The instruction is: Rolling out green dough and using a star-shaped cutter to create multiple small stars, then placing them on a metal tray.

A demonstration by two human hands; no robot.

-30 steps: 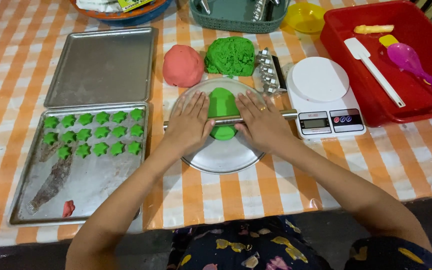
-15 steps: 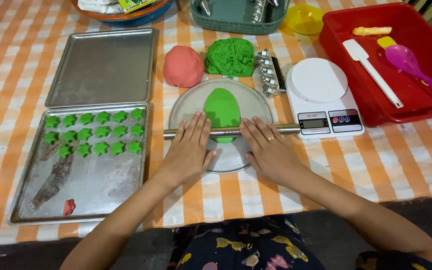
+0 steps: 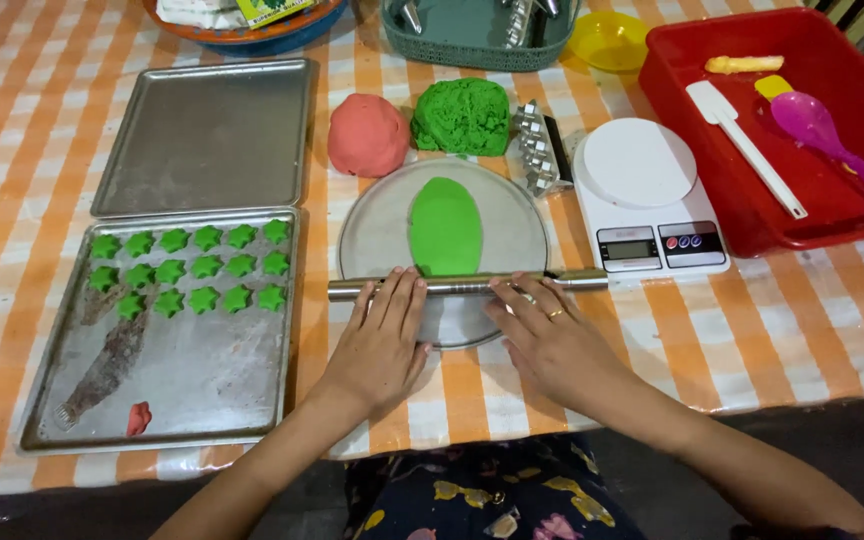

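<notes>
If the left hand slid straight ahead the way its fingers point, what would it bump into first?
The left hand already rests its fingertips on the metal rolling pin, so it meets that first. Just beyond lies the flattened green dough on the round metal plate, likely next.

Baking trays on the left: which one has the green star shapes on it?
The nearer tray, beside the left hand, holds the green stars. The farther tray holds none.

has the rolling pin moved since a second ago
Yes. The rolling pin has rolled toward the person, from mid round plate to its near part, off the green dough.
</notes>
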